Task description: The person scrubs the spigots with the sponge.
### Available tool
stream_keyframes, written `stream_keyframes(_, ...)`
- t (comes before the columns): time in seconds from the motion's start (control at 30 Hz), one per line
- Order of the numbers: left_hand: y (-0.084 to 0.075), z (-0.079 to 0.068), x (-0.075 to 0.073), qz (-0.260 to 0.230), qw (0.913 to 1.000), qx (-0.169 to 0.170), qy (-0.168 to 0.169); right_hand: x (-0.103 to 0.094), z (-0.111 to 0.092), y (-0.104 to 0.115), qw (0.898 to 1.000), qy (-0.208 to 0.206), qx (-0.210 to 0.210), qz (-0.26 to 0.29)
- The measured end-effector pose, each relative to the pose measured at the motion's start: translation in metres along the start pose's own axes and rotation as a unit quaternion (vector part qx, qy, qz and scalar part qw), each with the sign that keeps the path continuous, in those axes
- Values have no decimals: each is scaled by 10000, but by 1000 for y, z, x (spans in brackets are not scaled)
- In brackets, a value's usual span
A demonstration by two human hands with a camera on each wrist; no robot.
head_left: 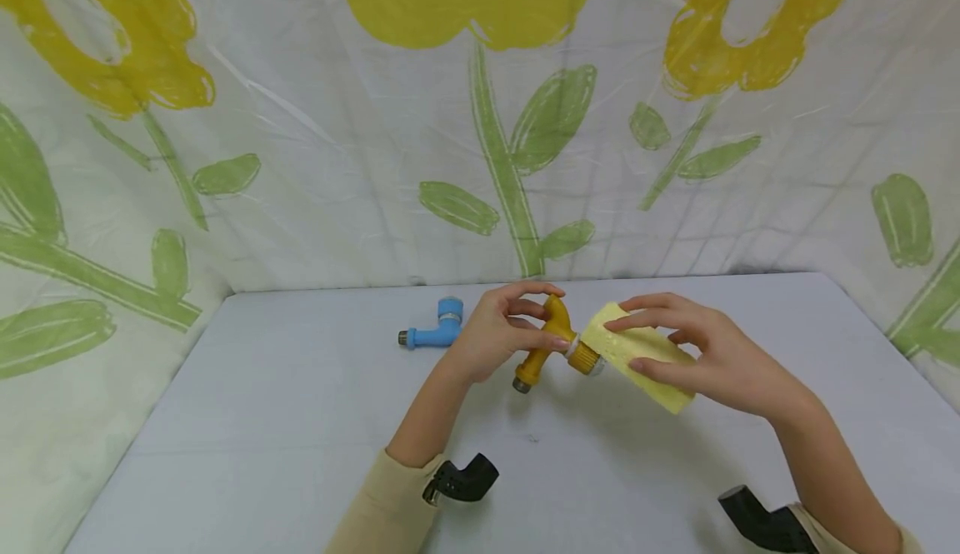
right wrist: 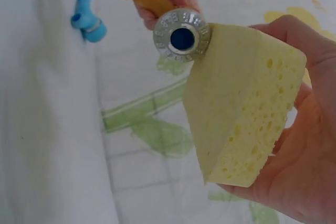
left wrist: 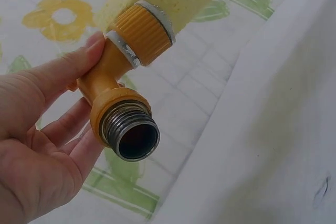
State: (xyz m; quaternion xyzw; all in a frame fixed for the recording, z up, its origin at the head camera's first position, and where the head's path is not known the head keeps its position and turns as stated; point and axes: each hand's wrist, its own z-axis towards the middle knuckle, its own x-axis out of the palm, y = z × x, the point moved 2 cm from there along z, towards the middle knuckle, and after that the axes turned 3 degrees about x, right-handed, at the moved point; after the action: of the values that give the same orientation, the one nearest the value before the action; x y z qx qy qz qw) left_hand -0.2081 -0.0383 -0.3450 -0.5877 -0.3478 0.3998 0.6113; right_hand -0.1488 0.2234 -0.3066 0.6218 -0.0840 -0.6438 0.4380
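My left hand grips an orange tap by its body, thumb on one side and fingers on the other. The tap has a threaded metal end and a ribbed orange collar with silvery edges. In the right wrist view, its round silver outlet face shows a dark blue centre. My right hand holds a pale yellow block sponge between thumb and fingers. One end of the sponge lies against the tap's collar. Both things are held above the table.
A blue tap lies on the white table, behind and left of my left hand. At the back and sides hangs a white sheet painted with yellow flowers and green leaves. Black wrist devices sit on both sleeves.
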Motion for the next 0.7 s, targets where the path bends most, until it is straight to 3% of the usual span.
stream_keyframes(0.2, 0, 0, -1, -43, 10000, -60, -40, 3, 1, 0, 9999, -142, 15, -8)
stream_keyframes(0.43, -2, 0, 0, -122, 9996, -154, -197, 6, 1, 10, 9971, -487, -466, -353)
stream_keyframes(0.7, -3, 0, 1, -300, 9973, -254, -621, 15, 3, 23, 9754, -1457, -977, -1332)
